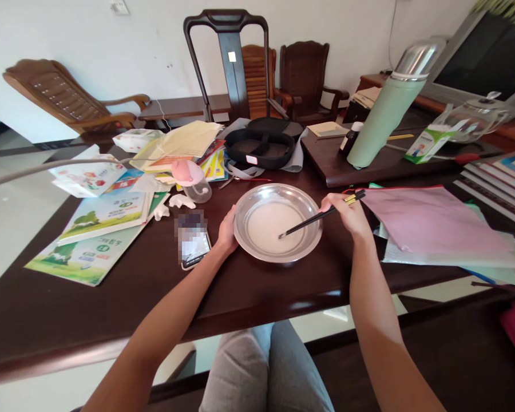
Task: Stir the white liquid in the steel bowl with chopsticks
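A round metal basin (278, 257) stands on the dark table, holding a whitish liquid or paste (268, 220). My left hand (228, 230) grips the basin's left rim, its fingers mostly hidden behind the side. In my right hand (344, 212) is a pair of black chopsticks (313, 218) with gold-marked ends, closed between the fingers. Their tips dip into the whitish contents near the basin's middle. A phone (194, 243), partly blurred out, lies left of my left hand. Near it are crumpled white tissues (181, 201).
Booklets (98, 234), a pink-topped bottle (193, 178) and paper stacks lie on the left. Behind the basin sits a black case (260, 150). A green thermos (386, 111), a small green-white box (428, 142) and a pink folder (424, 214) occupy the right.
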